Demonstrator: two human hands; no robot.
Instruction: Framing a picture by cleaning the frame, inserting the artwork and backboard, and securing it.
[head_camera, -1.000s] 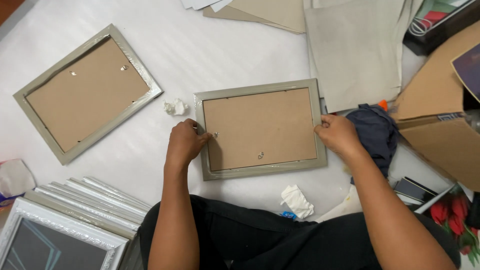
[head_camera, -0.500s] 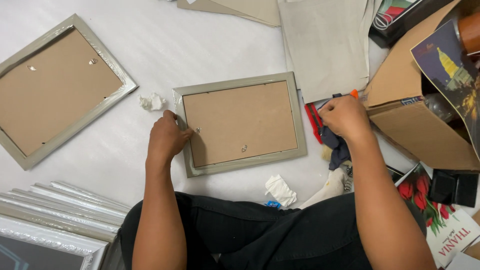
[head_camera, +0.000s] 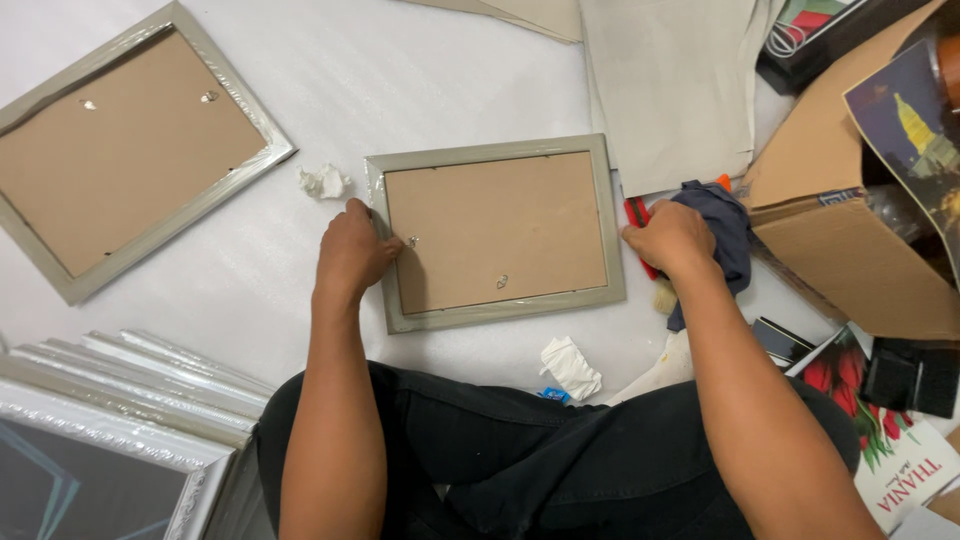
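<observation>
I have the grey picture frame (head_camera: 497, 232) lying face down on the white surface in front of me, my left hand (head_camera: 352, 250) curled on its left edge by a small metal tab (head_camera: 411, 241). My right hand (head_camera: 672, 237) is closed around a red-handled tool (head_camera: 638, 222) just beside the frame's right edge. To do this well, I judge I should keep the left hand pressing the frame flat so it cannot slide.

Floor surface (head_camera: 440, 80): white, matte, evenly lit, with soft shadows only. No walls or windows in view. Upper centre: grey paper sheets (head_camera: 670, 90) lie flat, overlapping. Right side: an open brown cardboard box (head_camera: 850, 250) rests on the floor. Lower left: a stack of silver frames (head_camera: 120, 400), edges fanned. Two crumpled white paper scraps (head_camera: 322, 182) lie loose on the floor.
</observation>
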